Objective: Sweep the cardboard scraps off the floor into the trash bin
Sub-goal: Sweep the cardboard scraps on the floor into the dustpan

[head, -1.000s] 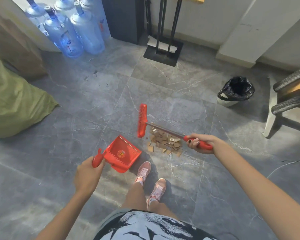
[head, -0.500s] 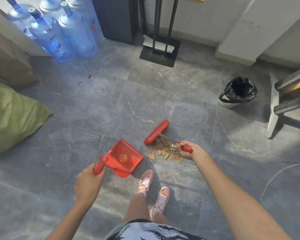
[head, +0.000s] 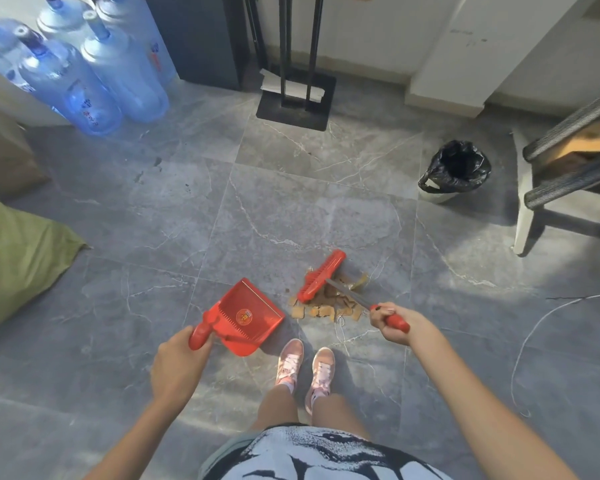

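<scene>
A small pile of brown cardboard scraps (head: 329,306) lies on the grey tiled floor just ahead of my feet. My right hand (head: 394,323) grips the red handle of a short red brush (head: 321,276), whose head rests on the far side of the pile. My left hand (head: 179,362) holds a red dustpan (head: 253,311) by its handle, its mouth on the floor just left of the scraps. The trash bin (head: 452,173), lined with a black bag, stands further off at the right.
Several large blue water bottles (head: 94,81) stand at the back left, a green sack (head: 18,261) at the left. A black metal stand (head: 297,102) sits at the back, a chair (head: 565,174) right of the bin. A thin cord (head: 530,334) trails on the floor.
The brush head has swung from left of the pile to its far side and dropped onto the scraps. The dustpan has stayed beside the pile while my view shifted.
</scene>
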Motion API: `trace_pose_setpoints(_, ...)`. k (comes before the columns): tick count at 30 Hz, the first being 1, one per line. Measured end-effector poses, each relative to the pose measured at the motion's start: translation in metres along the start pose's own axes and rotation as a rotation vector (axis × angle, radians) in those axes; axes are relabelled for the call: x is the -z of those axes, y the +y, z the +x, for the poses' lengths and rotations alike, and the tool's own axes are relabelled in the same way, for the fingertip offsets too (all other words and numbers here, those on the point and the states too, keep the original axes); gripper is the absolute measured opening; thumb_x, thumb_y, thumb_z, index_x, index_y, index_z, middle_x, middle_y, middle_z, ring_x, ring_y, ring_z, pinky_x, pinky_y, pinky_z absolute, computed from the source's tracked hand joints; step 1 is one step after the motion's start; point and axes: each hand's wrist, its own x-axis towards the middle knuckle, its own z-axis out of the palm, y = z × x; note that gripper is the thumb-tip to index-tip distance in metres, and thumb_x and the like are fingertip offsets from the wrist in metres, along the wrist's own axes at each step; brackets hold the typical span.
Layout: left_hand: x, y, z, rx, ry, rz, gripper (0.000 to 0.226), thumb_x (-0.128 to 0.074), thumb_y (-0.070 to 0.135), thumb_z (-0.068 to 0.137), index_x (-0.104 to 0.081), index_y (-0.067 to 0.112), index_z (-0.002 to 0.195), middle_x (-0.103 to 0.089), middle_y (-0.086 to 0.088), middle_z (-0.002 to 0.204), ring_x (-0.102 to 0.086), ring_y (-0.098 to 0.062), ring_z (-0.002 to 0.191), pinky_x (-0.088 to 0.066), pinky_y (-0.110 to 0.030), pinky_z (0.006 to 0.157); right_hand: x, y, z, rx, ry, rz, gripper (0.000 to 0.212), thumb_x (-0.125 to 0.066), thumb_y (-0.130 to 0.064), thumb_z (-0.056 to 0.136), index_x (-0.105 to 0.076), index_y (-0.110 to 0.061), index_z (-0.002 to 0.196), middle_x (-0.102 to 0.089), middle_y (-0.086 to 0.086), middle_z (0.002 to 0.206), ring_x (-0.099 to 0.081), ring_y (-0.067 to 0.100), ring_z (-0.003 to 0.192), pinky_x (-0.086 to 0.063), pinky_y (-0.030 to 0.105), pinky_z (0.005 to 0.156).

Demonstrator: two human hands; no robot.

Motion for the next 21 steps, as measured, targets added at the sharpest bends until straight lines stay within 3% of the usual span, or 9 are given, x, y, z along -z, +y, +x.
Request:
trace_pose_setpoints(7,0.003,0.005,0.005,-0.089,0.001,0.088,0.037,-0.060,0.050,0.085,-0.058,0.017,0.067,-0.058,-0.003,0.056,-0.057,-0.030,0.059,-0.043,-0.033,0.055,0.003,-0.003,-0.027,0.017,-0.053,-0.022,0.019,-0.040,-0.012,0.097,-0.040,-0.006,0.079,-0.040,0.012,0.046,-0.038,0.017,0.023,-0.033,0.018,0.026)
trace_pose_setpoints(14,0.005,0.015,0.028,-0.260,-0.156,0.249,0.038,-0.061,0.048,0.084,-0.054,0.015,0.066,-0.060,-0.001,0.060,-0.060,-0.031,0.066,-0.046,-0.035,0.059,0.000,-0.013,-0.064,0.035,-0.080,-0.116,0.019,-0.039,-0.014,0.099,-0.041,-0.003,0.083,-0.040,0.010,0.045,-0.038,0.014,0.021,-0.033,0.015,0.025)
trace_pose_setpoints(21,0.000,0.034,0.045,-0.346,-0.207,0.288,0.033,-0.062,0.043,0.085,-0.056,0.015,0.068,-0.061,-0.001,0.064,-0.060,-0.029,0.067,-0.046,-0.035,0.060,-0.002,-0.028,-0.074,0.087,-0.053,-0.280,0.016,-0.040,-0.013,0.098,-0.041,-0.004,0.085,-0.036,0.002,0.065,-0.038,0.009,0.023,-0.033,0.012,0.026)
